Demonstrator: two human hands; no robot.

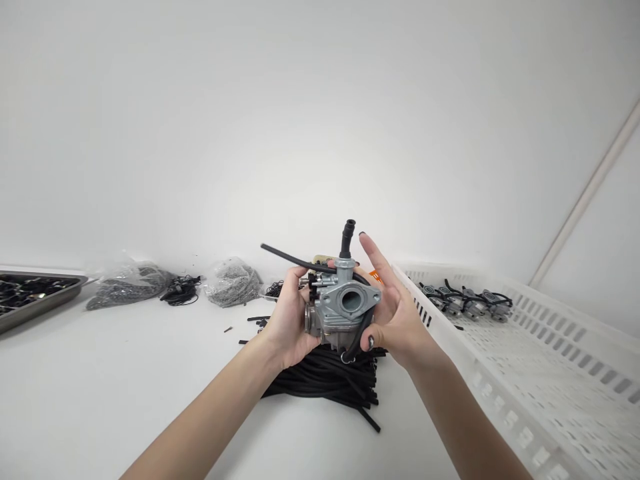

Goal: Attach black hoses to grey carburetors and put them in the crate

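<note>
A small grey metal carburetor (344,303) with black rubber hoses is held up in front of me over a white table. My left hand (289,319) wraps its left side, fingers closed round the body. My right hand (393,308) supports its right side with the palm and thumb, the thumb pressing a black hose against it, while the index finger points upward. One thin black hose (290,259) sticks out to the left and a thicker one (347,238) stands up from the top.
Under my hands lies a pile of cut black hoses (330,383). A white slotted plastic crate (550,373) on the right holds several finished carburetors (465,300). Bags of small parts (234,283) and a metal tray (30,297) sit at the back left by the wall.
</note>
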